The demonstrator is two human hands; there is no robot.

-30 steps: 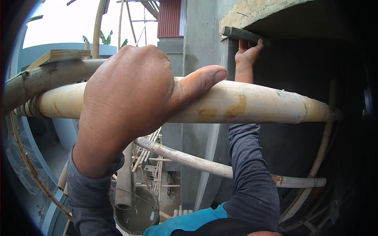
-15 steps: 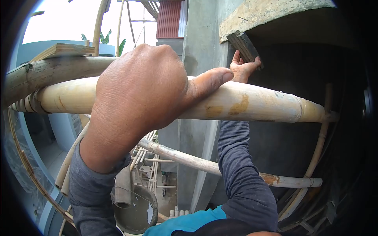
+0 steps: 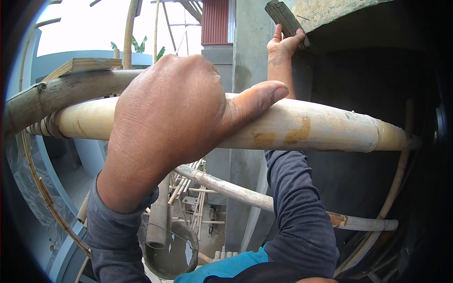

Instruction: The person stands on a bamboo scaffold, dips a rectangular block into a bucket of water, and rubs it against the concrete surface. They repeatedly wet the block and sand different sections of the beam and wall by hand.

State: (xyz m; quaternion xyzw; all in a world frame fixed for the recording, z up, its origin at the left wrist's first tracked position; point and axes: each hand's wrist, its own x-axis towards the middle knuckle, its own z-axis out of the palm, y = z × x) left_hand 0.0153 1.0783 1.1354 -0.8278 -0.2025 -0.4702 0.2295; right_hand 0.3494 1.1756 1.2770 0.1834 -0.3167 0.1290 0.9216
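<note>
My left hand (image 3: 170,104) is wrapped over a thick pale bamboo pole (image 3: 330,125) that crosses the view, its thumb lying along the top. Beyond the pole, my right hand (image 3: 284,47) reaches up and grips a short, grey, cement-stained wooden block (image 3: 283,16). The block is tilted at the grey column (image 3: 252,47), beside the rough lower edge of a concrete beam (image 3: 325,14). Whether the block touches the concrete I cannot tell. A nail sticks out of the beam near it.
A second bamboo pole (image 3: 236,191) runs lower down, in front of the column. Far below are a round tub (image 3: 188,264) of greyish liquid and several bamboo pieces. A darker pole (image 3: 71,92) carrying a wooden plank (image 3: 82,66) lies at the left.
My right hand has moved up along the column with the wooden block, from under the beam's corner to its left side. My left hand keeps its hold on the pole. The view has shifted slightly.
</note>
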